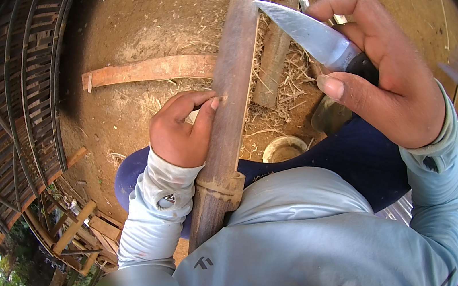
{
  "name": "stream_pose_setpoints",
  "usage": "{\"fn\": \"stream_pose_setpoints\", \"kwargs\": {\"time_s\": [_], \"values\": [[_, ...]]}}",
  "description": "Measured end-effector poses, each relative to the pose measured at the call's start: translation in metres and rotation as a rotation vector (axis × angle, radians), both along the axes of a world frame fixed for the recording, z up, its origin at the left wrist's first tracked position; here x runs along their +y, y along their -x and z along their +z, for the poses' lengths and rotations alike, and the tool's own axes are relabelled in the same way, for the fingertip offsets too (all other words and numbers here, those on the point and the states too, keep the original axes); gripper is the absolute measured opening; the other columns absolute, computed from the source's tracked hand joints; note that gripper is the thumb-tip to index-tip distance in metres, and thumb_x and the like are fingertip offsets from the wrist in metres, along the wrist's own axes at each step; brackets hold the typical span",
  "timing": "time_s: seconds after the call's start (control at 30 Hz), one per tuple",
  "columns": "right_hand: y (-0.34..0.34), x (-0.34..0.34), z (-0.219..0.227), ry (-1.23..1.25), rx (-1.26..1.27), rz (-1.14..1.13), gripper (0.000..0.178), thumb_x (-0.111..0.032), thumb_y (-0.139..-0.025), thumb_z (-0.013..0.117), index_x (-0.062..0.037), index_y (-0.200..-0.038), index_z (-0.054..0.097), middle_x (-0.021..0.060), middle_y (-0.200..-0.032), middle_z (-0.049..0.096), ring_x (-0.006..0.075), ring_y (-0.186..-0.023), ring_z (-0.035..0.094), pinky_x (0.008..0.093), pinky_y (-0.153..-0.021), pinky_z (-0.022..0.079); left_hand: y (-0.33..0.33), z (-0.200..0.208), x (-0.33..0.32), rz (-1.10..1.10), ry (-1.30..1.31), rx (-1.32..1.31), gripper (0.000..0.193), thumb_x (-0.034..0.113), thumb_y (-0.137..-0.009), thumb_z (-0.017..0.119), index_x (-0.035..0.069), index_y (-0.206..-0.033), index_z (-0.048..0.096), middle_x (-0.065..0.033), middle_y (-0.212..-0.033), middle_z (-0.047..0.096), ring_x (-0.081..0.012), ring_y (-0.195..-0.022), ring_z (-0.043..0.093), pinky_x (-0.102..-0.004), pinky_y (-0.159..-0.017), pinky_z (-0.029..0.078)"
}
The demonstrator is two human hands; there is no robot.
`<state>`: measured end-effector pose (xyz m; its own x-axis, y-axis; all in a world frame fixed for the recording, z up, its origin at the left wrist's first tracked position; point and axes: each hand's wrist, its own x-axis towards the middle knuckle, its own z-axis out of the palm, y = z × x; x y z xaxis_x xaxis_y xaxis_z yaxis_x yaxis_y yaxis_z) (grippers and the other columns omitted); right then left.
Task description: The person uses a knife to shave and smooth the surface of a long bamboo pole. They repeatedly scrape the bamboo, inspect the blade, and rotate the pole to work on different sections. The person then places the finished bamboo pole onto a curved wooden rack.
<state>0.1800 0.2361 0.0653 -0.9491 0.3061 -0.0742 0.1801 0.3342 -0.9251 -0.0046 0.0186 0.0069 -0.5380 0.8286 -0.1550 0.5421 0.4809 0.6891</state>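
A brown bamboo pole (pixel 226 79) slants across my lap, from the lower left up to the top middle, with raised joints near both ends. My left hand (pixel 181 131) is closed at the pole's left edge, thumb and forefinger pressed against it; its other fingers are curled out of sight. To the right of the pole, my right hand (pixel 390 72) is wrapped round the dark handle of a knife (pixel 313 32). The broad, curved steel blade points up and left, its tip beside the pole's upper joint. The forefinger curls above the blade and the thumb lies below it.
A flat reddish-brown strip (pixel 150 70) lies on the dirt floor left of the pole. Right of it, a short log (pixel 273 62) rests among shavings (pixel 291 85). A round dish (pixel 283 147) sits near my knees. Slatted bamboo framework (pixel 16 107) stands at the left.
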Motion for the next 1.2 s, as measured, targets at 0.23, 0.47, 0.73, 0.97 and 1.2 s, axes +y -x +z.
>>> {"fn": "stream_pose_setpoints", "kwargs": {"time_s": [0.23, 0.47, 0.73, 0.97, 1.2], "values": [[0.003, 0.000, -0.005, 0.098, -0.088, 0.019, 0.042, -0.013, -0.091, 0.061, -0.0001, -0.126, 0.041, 0.0023, -0.092, 0.051, 0.0076, -0.082, 0.046, 0.0222, -0.076, 0.039, 0.003, 0.003, -0.002, 0.124, 0.002, -0.262, 0.018, 0.011, -0.094, 0.066, -0.005, -0.101, 0.071, -0.0128, -0.093, 0.073, -0.0178, -0.086, 0.068, -0.0297, -0.083, 0.052], [0.008, -0.011, -0.023, 0.482, 0.025, -0.041, 0.039, -0.016, -0.095, 0.061, -0.0038, -0.127, 0.044, 0.0048, -0.094, 0.056, 0.0083, -0.079, 0.052, 0.0221, -0.069, 0.044, -0.003, 0.017, -0.002, 0.224, -0.171, -0.597, 0.019, 0.009, -0.095, 0.064, -0.007, -0.104, 0.067, -0.0147, -0.095, 0.072, -0.0209, -0.088, 0.069, -0.0330, -0.086, 0.054], [0.023, -0.045, -0.003, 0.780, -0.142, -0.049, 0.038, -0.029, -0.104, 0.046, -0.0033, -0.131, 0.042, 0.0023, -0.076, 0.060, 0.0059, -0.058, 0.052, 0.0197, -0.055, 0.044, -0.016, 0.029, -0.005, 0.193, -0.518, -0.670, 0.015, 0.004, -0.094, 0.063, -0.006, -0.103, 0.068, -0.0152, -0.100, 0.070, -0.0209, -0.091, 0.068, -0.0336, -0.086, 0.053], [0.026, -0.075, -0.002, 0.835, -0.030, 0.062, 0.033, -0.022, -0.105, 0.046, -0.0057, -0.131, 0.037, 0.0063, -0.084, 0.060, 0.0067, -0.064, 0.051, 0.0207, -0.059, 0.044, -0.022, 0.033, -0.011, 0.164, -0.640, -0.707, 0.013, 0.001, -0.093, 0.063, -0.003, -0.103, 0.070, -0.0137, -0.104, 0.069, -0.0185, -0.097, 0.065, -0.0319, -0.087, 0.049], [0.026, -0.072, -0.002, 0.721, 0.043, 0.118, 0.023, -0.021, -0.105, 0.046, -0.0054, -0.119, 0.038, 0.0069, -0.091, 0.059, 0.0058, -0.068, 0.052, 0.0199, -0.058, 0.044, -0.031, 0.045, -0.008, 0.148, -0.627, -0.833, 0.012, -0.003, -0.093, 0.061, -0.004, -0.102, 0.069, -0.0145, -0.104, 0.068, -0.0192, -0.094, 0.066, -0.0319, -0.082, 0.051]]}}
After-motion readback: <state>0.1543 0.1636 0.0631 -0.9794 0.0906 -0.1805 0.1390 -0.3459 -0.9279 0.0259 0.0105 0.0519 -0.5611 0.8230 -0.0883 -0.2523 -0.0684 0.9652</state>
